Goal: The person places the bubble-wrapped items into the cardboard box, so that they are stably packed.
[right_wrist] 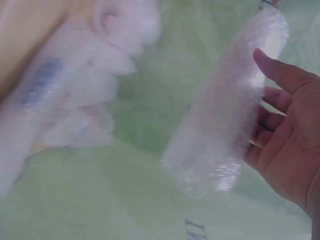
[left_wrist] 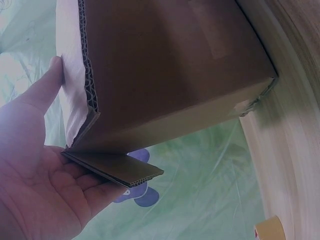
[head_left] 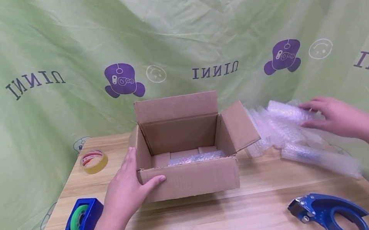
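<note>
While left hand (head_left: 124,192) grips edge of box (head_left: 189,180) | right hand (head_left: 333,116) holds bubble-wrapped roll (right_wrist: 225,100) | box gapes upward

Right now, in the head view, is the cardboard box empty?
No, some bubble wrap is visible inside the cardboard box, behind its front wall.

Box (head_left: 189,180) on table (head_left: 254,218), bubble-wrapped bundles (head_left: 316,159) right of it, tape roll (head_left: 97,167) left
</note>
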Action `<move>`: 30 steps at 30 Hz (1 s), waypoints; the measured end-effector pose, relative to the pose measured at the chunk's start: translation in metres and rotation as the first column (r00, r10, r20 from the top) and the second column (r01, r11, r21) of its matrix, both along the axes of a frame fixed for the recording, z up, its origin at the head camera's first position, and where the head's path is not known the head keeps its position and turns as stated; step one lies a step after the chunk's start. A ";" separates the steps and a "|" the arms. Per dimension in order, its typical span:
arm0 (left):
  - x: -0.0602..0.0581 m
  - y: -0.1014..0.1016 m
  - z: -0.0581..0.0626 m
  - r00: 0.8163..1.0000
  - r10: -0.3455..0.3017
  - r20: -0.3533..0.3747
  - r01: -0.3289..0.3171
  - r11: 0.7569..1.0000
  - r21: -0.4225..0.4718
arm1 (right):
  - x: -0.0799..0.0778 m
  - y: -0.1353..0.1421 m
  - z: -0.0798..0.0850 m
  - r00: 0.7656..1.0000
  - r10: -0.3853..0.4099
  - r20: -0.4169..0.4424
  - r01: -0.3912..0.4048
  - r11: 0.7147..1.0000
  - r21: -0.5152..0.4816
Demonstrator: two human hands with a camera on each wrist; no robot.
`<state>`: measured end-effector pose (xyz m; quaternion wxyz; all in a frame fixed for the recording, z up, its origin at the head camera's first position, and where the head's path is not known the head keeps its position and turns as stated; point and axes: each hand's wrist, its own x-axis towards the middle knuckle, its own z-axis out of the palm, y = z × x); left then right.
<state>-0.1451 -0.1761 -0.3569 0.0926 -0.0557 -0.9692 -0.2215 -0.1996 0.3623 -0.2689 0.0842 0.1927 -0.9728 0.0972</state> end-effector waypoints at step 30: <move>-0.001 0.000 -0.001 1.000 0.000 0.006 0.000 1.000 0.003 | -0.045 -0.156 0.059 0.953 0.215 -0.215 -0.230 0.972 -0.049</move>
